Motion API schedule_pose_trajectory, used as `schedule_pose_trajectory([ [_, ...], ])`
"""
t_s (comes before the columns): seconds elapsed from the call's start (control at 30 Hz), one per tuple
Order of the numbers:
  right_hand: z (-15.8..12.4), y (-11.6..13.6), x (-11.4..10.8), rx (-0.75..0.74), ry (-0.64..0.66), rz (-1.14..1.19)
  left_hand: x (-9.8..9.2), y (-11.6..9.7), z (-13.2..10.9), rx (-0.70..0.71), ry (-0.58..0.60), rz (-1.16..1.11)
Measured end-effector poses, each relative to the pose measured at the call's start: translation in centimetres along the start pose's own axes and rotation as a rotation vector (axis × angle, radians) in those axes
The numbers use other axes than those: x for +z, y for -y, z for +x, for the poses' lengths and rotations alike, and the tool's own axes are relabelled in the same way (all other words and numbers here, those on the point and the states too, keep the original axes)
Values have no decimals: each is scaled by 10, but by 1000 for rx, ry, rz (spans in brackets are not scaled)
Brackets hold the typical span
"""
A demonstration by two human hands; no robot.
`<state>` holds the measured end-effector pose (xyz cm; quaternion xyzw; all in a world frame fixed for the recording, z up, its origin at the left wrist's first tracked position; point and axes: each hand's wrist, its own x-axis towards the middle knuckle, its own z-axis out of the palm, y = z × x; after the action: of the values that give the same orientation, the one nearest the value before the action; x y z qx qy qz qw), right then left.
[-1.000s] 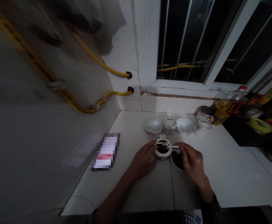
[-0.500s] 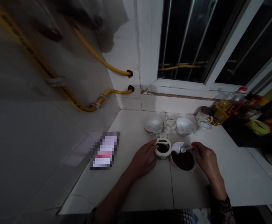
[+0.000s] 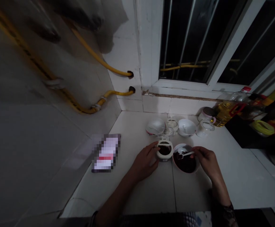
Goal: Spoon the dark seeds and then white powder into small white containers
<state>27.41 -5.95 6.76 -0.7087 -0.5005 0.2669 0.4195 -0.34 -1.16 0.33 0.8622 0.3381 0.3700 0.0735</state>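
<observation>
The small white spoon looks like smooth plastic tbh, the round pink-rimmed white bowl is kinda glossy, the flat white tiled counter has a smooth soft sheen, and that clear red-capped oil bottle is shiny see-through plastic.

Left wall: pale tile, dim, joints faintly visible. Two yellow pipes cross it, ends entering separate dark-edged holes in back wall. White ties on lower pipe. Window: white frame, dark panes, pale slanting bars beyond glass. Rough brown strip runs beneath frame. Counter: white surface, dark straight joints, curved line near front left corner. Light: low, uneven; broad shadow on upper back wall.
</observation>
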Motion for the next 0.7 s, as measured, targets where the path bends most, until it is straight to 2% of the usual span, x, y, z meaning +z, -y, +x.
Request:
schedule_pose_trajectory([
  [0.2, -1, -4, -4, 5, -54, 75, -1, -1, 1, 9, -3, -2],
  [0.53, -1, -8, -3, 151, -25, 231, 1, 2, -1, -8, 4, -15],
  [0.7, -1, -10, -2, 222, -12, 381, 1, 1, -1, 1, -5, -18],
])
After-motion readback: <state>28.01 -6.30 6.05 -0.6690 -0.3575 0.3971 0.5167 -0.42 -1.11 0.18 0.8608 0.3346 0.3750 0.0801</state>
